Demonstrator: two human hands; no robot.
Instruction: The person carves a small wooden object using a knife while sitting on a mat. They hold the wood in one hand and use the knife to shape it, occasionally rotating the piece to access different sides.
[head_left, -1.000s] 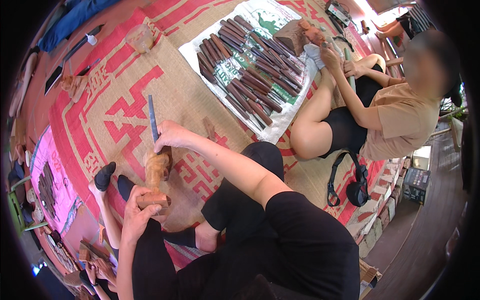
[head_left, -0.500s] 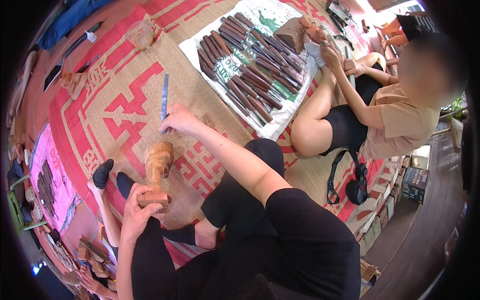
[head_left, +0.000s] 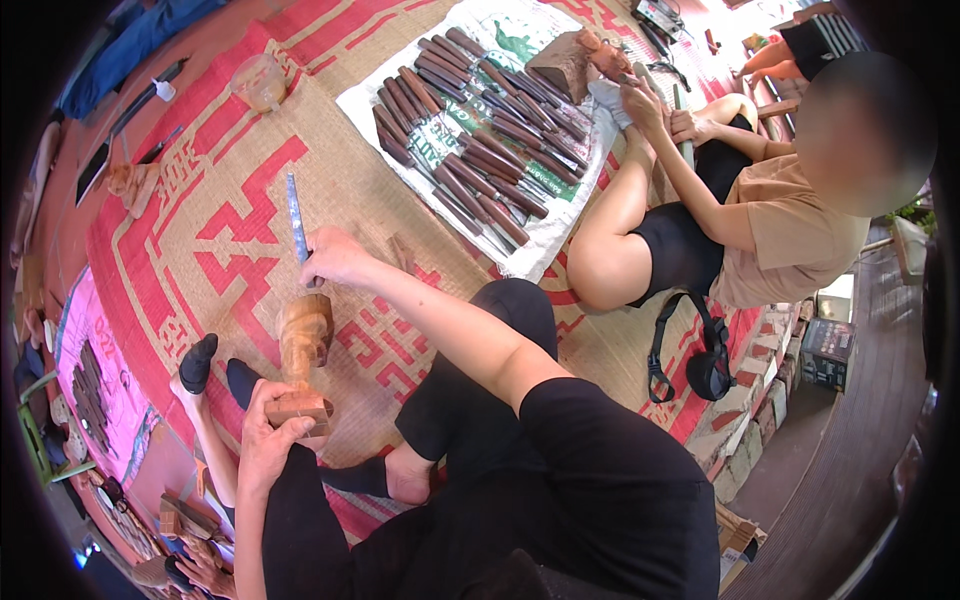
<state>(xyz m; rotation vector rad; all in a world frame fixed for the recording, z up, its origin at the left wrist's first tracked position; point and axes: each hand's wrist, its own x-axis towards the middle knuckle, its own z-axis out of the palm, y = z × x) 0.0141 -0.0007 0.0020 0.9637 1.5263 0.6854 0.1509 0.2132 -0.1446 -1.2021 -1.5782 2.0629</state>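
Note:
My left hand (head_left: 268, 425) is closed round the squared base of a carved piece of wood (head_left: 303, 338), light brown with a rounded, hollowed upper part. It is held up above my crossed legs, its rounded end pointing away from me. My right hand (head_left: 336, 256) grips the near end of a file (head_left: 294, 212), a long narrow flat metal tool with bluish-grey faces. The file points up and away, just beyond the far end of the carving. A gap seems to separate tool and wood, though my fingers partly hide the grip.
A red-and-tan woven mat (head_left: 240, 215) covers the floor. Several brown-handled carving tools (head_left: 480, 160) lie on a white sack (head_left: 545, 255). At right sits a person (head_left: 790, 220) working a carving on a wooden block (head_left: 562, 66). A plastic tub (head_left: 258, 84) and black strapped pouch (head_left: 710, 378) rest nearby.
My right hand has come down and nearer the carving, bringing the file with it. My left hand keeps its hold on the base. The whole view has shifted slightly.

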